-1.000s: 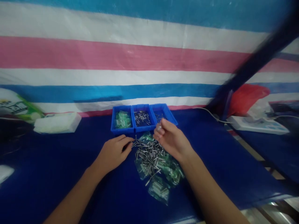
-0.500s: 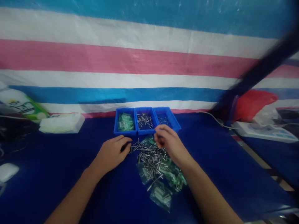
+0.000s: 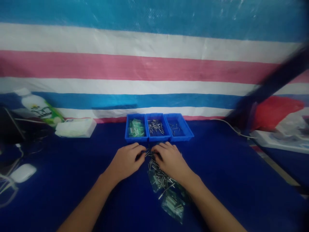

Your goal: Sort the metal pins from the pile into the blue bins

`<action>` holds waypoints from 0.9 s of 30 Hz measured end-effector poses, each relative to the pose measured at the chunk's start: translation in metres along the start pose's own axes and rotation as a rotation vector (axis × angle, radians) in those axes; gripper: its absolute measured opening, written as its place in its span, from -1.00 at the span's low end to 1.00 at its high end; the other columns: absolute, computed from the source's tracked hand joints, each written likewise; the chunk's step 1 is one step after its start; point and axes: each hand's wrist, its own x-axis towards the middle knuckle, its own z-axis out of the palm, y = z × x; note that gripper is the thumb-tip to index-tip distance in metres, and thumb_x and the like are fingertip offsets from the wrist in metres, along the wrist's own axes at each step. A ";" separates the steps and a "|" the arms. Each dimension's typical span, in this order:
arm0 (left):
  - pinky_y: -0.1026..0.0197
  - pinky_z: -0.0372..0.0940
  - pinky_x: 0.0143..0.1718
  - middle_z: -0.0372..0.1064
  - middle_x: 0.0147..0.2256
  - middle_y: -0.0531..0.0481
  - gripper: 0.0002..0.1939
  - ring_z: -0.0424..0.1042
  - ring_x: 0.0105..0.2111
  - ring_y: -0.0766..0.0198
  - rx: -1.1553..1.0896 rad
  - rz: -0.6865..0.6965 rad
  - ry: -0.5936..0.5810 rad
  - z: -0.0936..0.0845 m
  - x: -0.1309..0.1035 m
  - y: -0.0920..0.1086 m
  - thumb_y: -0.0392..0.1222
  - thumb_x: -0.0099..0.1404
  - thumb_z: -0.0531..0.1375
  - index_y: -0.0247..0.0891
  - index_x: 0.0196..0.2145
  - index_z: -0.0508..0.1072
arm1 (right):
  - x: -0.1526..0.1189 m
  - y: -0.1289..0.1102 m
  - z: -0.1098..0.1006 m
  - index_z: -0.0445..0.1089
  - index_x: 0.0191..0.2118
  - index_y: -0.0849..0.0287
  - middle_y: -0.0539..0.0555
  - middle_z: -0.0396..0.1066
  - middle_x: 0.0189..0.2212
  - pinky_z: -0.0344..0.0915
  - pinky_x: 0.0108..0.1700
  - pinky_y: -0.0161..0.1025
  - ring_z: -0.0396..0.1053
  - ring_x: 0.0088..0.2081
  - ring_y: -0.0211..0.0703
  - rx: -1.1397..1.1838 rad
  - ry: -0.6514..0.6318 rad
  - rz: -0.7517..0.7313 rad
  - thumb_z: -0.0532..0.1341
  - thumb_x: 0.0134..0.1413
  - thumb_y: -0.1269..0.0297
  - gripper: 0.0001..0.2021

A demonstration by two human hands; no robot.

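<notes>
A pile of thin metal screws or nails (image 3: pixel 158 175), too blurred to tell which, lies on the blue table with clear plastic packets (image 3: pixel 172 204) under and around it. My left hand (image 3: pixel 126 161) rests at the pile's upper left edge, its thumb and fingers pinched by a few loose metal pieces. Over the upper part of the pile, my right hand (image 3: pixel 171 159) has its fingers curled down and its fingertips close to the left ones. What either pinch holds is too small to make out.
Behind the hands stand three joined blue bins: packets fill the left bin (image 3: pixel 126 130), metal pieces the middle bin (image 3: pixel 158 138), a few pieces the right bin (image 3: pixel 184 130). Left are a tissue pack (image 3: pixel 76 128), a bottle (image 3: pixel 40 106) and a white case (image 3: pixel 23 173). A red bag (image 3: pixel 280 111) sits right.
My right hand has come down and left onto the upper pile, near my left fingertips. My left hand's finger gap has narrowed. The whole view has shifted slightly.
</notes>
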 end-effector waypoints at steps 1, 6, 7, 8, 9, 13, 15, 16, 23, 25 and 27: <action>0.22 0.23 -0.33 0.42 -0.32 0.08 -0.85 0.42 -0.35 0.30 -0.007 0.003 0.000 0.001 0.000 0.001 -0.24 0.40 0.14 -0.15 -0.14 0.51 | 0.000 0.001 0.001 0.47 -0.11 0.09 0.07 0.52 -0.19 0.13 -0.18 -0.11 0.37 -0.13 0.00 -0.008 -0.009 -0.009 0.13 0.29 0.43 -0.80; 0.22 0.23 -0.34 0.44 -0.32 0.08 -0.84 0.42 -0.37 0.30 -0.011 0.004 -0.012 0.000 -0.001 0.004 -0.24 0.40 0.14 -0.14 -0.13 0.51 | -0.002 0.005 0.001 0.45 -0.04 0.11 0.10 0.51 -0.17 0.16 -0.15 -0.11 0.41 -0.11 0.00 0.010 -0.013 -0.037 0.09 0.29 0.49 -0.74; 0.22 0.23 -0.35 0.44 -0.32 0.08 -0.84 0.42 -0.37 0.30 -0.014 0.004 -0.014 0.000 -0.001 0.004 -0.24 0.40 0.14 -0.14 -0.13 0.51 | -0.002 0.005 0.001 0.46 -0.04 0.11 0.09 0.52 -0.18 0.16 -0.14 -0.11 0.42 -0.11 -0.01 0.020 -0.011 -0.037 0.09 0.29 0.50 -0.73; 0.22 0.23 -0.36 0.44 -0.32 0.07 -0.84 0.42 -0.38 0.30 -0.016 0.005 -0.014 -0.001 -0.001 0.005 -0.24 0.41 0.14 -0.14 -0.13 0.51 | -0.002 0.005 0.000 0.46 -0.04 0.11 0.09 0.52 -0.20 0.16 -0.13 -0.11 0.43 -0.12 -0.02 0.025 -0.008 -0.035 0.09 0.28 0.52 -0.71; 0.22 0.23 -0.36 0.44 -0.32 0.07 -0.84 0.42 -0.38 0.30 -0.017 0.007 -0.015 -0.001 0.000 0.005 -0.24 0.41 0.14 -0.14 -0.13 0.52 | -0.001 0.005 -0.001 0.47 -0.04 0.11 0.09 0.52 -0.21 0.15 -0.13 -0.11 0.44 -0.14 -0.03 0.026 -0.008 -0.035 0.09 0.28 0.54 -0.70; 0.22 0.24 -0.36 0.45 -0.31 0.07 -0.83 0.42 -0.39 0.30 -0.015 0.010 -0.004 -0.001 0.000 0.005 -0.25 0.40 0.14 -0.14 -0.14 0.52 | -0.001 0.003 -0.007 0.50 -0.08 0.13 0.09 0.53 -0.23 0.15 -0.09 -0.11 0.45 -0.18 -0.06 0.018 -0.026 -0.063 0.09 0.26 0.57 -0.70; 0.22 0.24 -0.37 0.45 -0.31 0.07 -0.83 0.42 -0.39 0.30 -0.023 0.002 0.006 0.000 -0.001 0.003 -0.25 0.40 0.14 -0.14 -0.14 0.52 | -0.001 0.001 -0.008 0.51 -0.12 0.13 0.09 0.52 -0.23 0.15 -0.09 -0.11 0.45 -0.18 -0.07 0.016 -0.037 -0.080 0.11 0.24 0.57 -0.71; 0.22 0.23 -0.37 0.44 -0.32 0.07 -0.83 0.42 -0.39 0.29 -0.028 -0.001 0.011 0.001 -0.001 0.002 -0.25 0.40 0.14 -0.14 -0.14 0.52 | 0.000 0.001 -0.008 0.52 -0.14 0.13 0.09 0.52 -0.23 0.16 -0.09 -0.12 0.45 -0.17 -0.06 0.016 -0.038 -0.080 0.11 0.23 0.56 -0.72; 0.21 0.20 -0.37 0.41 -0.35 0.04 -0.85 0.41 -0.36 0.26 -0.005 0.027 -0.013 0.007 -0.003 0.005 -0.24 0.41 0.13 -0.16 -0.18 0.51 | 0.003 0.002 -0.002 0.52 -0.20 0.14 0.12 0.49 -0.22 0.15 -0.11 -0.09 0.43 -0.13 0.00 0.029 -0.038 0.003 0.14 0.24 0.47 -0.79; 0.21 0.20 -0.36 0.40 -0.36 0.05 -0.85 0.41 -0.36 0.26 0.007 0.039 -0.019 0.007 -0.003 0.009 -0.25 0.41 0.13 -0.16 -0.19 0.51 | 0.005 0.003 -0.002 0.50 -0.25 0.15 0.11 0.48 -0.23 0.12 -0.10 -0.09 0.41 -0.13 0.01 0.028 -0.043 0.041 0.15 0.22 0.46 -0.83; 0.21 0.21 -0.36 0.40 -0.36 0.06 -0.85 0.40 -0.37 0.27 -0.001 0.043 -0.009 0.008 -0.002 0.013 -0.26 0.41 0.13 -0.16 -0.18 0.51 | 0.007 0.003 -0.002 0.48 -0.29 0.15 0.10 0.46 -0.24 0.08 -0.10 -0.09 0.40 -0.12 0.00 0.042 -0.052 0.080 0.17 0.18 0.44 -0.86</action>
